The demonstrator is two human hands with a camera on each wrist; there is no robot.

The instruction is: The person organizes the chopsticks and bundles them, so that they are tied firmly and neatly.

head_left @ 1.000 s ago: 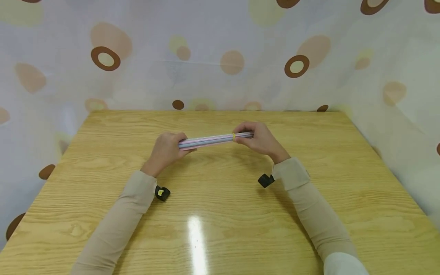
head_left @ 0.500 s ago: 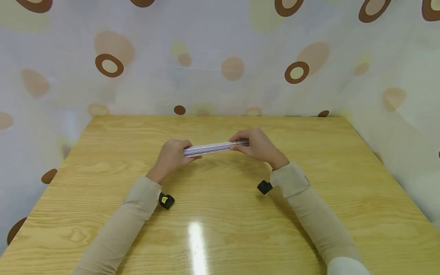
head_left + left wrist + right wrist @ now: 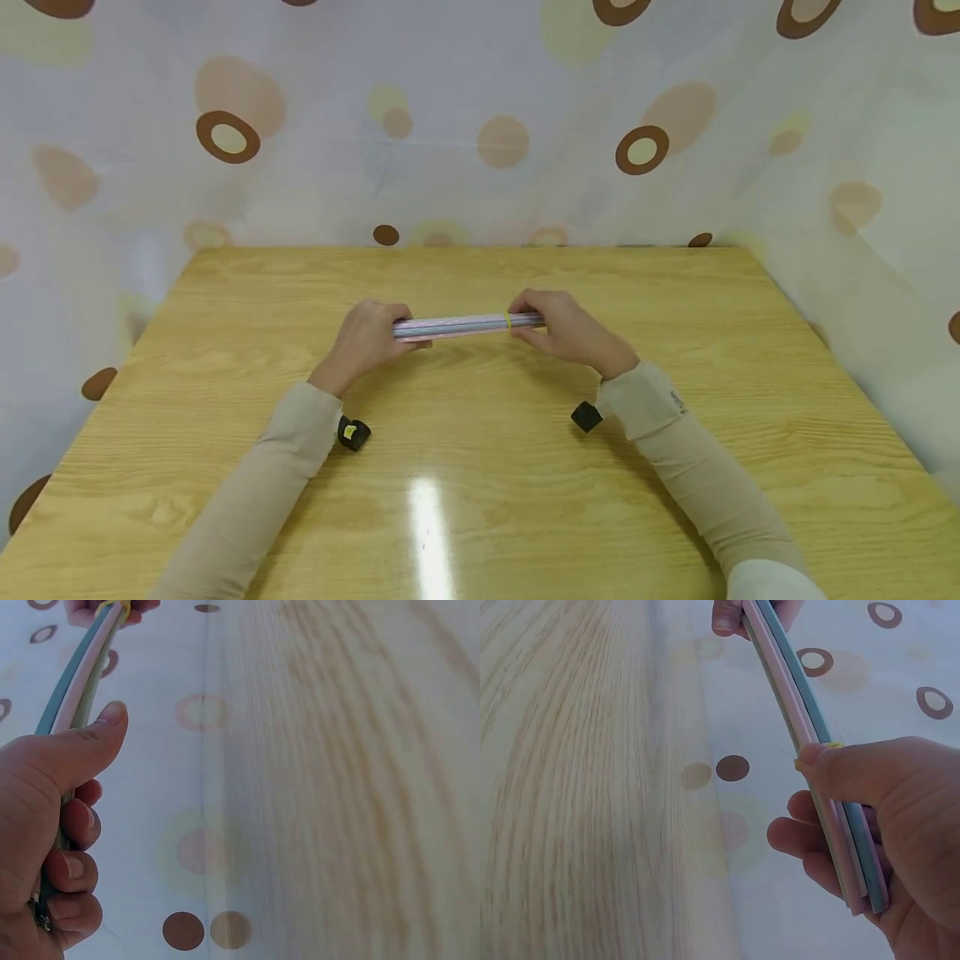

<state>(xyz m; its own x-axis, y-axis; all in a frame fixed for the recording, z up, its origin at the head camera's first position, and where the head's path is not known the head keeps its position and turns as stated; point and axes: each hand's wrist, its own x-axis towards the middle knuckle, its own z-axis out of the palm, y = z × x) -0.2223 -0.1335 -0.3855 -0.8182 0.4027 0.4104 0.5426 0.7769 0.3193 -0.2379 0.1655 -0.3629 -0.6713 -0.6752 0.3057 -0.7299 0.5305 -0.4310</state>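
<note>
A bundle of slim chopsticks [image 3: 453, 327] in pink, blue-green and pale tones is held level above the table, running left to right between both hands. My left hand [image 3: 362, 340] grips its left end, with the thumb along one side and the fingers curled around the other, as the left wrist view shows. Near the right end, a yellow rubber band [image 3: 507, 322] goes round the sticks. My right hand [image 3: 567, 332] pinches the bundle at this band; its thumb [image 3: 855, 771] presses on the sticks in the right wrist view, partly hiding the band. Uneven stick ends lie near the right palm.
The wood-grain table [image 3: 480, 417] spreads under both arms. Behind and beside it hangs a pale cloth [image 3: 442, 183] with brown and peach dots. A small black camera [image 3: 353, 433] sits at the left wrist, another black camera [image 3: 587, 417] at the right.
The bundle tilted up toward its right end a second ago and lies closer to level now. The right hand has come down slightly. Both hands keep their holds.
</note>
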